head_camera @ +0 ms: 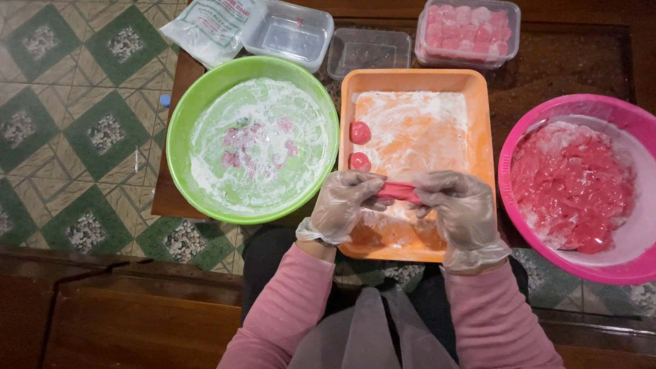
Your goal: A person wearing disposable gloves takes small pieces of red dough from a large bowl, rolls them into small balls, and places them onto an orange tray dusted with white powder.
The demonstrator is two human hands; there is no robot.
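Note:
Both my hands wear clear plastic gloves and pinch one stretched piece of pink dough [398, 192] between them. My left hand [344, 204] grips its left end and my right hand [456, 206] its right end, above the near part of an orange tray [482, 123] dusted with white flour. Two round pink dough balls [359, 132] [360, 162] lie on the tray's left side. A pink bowl [547, 109] at the right holds wet pink dough [572, 184].
A green bowl [179, 123] smeared with flour and pink bits sits left of the tray. At the back stand an empty clear box [288, 32], a clear lid [367, 51], a lidded box of pink pieces [468, 31] and a flour bag [208, 27]. Tiled floor lies left.

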